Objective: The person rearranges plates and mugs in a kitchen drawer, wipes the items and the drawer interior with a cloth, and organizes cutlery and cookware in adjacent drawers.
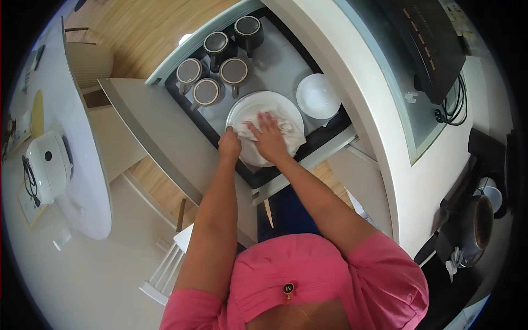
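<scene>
Inside a pulled-out drawer [284, 53] lies a white plate [255, 101], low in the picture towards me. My left hand [229, 144] grips the plate's left rim between thumb and fingers. Spread flat, my right hand [270, 138] presses a crumpled cream cloth [291, 130] onto the plate's face. The cloth hides much of the plate and hangs over its right edge. Whether other plates lie under it, I cannot tell. A white bowl [318, 96] sits right of the plate. Several mugs, among them a dark mug [248, 31] and a grey mug [234, 74], stand upside down beyond it.
The drawer front [144, 119] juts out on the left. A pale curved counter [354, 82] runs along the right, bearing a black appliance [429, 45] with a coiled cord. Farther left, a white appliance [49, 165] stands on a white table [88, 198]. A dark pot [476, 231] is at far right.
</scene>
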Demonstrator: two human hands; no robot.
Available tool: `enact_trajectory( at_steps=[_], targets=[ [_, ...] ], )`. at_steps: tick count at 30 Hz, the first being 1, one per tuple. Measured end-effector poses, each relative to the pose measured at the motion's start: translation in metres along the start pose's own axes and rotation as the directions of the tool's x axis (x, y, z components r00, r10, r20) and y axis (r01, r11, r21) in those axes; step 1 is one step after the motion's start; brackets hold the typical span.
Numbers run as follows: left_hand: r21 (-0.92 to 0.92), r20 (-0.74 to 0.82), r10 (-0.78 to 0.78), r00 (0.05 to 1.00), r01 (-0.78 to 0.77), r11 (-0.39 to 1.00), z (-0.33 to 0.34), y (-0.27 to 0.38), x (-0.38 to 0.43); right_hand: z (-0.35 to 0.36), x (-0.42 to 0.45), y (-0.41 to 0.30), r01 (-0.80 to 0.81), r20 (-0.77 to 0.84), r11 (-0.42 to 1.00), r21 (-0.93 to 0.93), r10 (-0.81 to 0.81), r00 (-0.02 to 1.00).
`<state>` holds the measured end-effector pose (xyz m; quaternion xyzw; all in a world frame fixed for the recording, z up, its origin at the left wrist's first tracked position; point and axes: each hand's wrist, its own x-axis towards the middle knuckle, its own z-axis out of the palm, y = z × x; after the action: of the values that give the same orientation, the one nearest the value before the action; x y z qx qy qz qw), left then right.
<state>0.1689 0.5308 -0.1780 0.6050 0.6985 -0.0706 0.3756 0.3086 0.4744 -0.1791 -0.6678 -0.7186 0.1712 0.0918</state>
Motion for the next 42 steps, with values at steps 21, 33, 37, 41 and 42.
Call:
enact_trajectory(
  at_steps=[21,33,37,41,42],
  targets=[
    [0.157,-0.129,0.097,0.987,-0.076,0.985,-0.021,0.009,-0.006,-0.117,-0.058,0.048,-0.454,0.021,0.583,0.673,0.599,0.801],
    [-0.366,-0.229,0.504,0.833,-0.554,0.748,-0.183,0.029,-0.023,-0.178,-0.082,0.000,0.009,0.212,-0.296,0.955,0.706,0.676],
    [-0.634,-0.036,0.500,0.865,-0.406,0.658,-0.196,0.120,-0.104,-0.227,-0.058,-0.018,0.489,0.000,-0.638,0.595,0.608,0.794],
    [-0.752,-0.130,0.666,0.735,-0.510,0.417,-0.177,0.151,-0.156,-0.252,-0.038,-0.049,0.575,-0.087,-0.713,0.402,0.595,0.799],
    [-0.760,-0.223,0.700,0.678,-0.571,0.310,-0.170,0.161,-0.165,-0.254,-0.040,-0.054,0.584,-0.113,-0.718,0.380,0.590,0.799]
  ],
)
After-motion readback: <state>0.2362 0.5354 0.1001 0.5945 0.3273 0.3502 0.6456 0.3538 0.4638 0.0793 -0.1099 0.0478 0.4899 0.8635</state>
